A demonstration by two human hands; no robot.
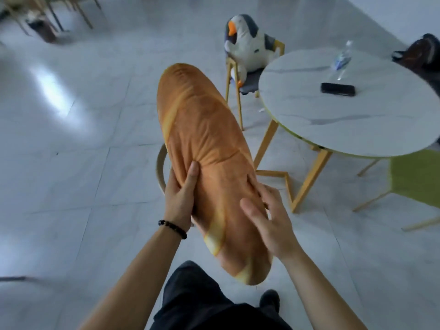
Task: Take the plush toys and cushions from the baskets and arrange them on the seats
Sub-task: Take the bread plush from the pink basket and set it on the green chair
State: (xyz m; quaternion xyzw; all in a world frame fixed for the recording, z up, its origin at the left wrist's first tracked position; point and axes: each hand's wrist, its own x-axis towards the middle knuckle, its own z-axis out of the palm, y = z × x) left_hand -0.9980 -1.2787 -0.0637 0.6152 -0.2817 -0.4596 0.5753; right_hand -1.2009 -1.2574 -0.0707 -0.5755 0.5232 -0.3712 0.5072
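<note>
We hold the bread-shaped cushion (204, 144) in the air above a chair back (159, 167), left of the round table (357, 120). Our left hand (179, 198) grips its side, thumb dug into the fabric; our right hand (269, 220) rests against it, fingers spread. We judge it best lowered lengthwise with both hands, so it cannot roll off the seat. It is long, soft and golden-brown with pale slashes, creased at the grip. Beyond, a goose plush (245, 44) sits on a chair.
</note>
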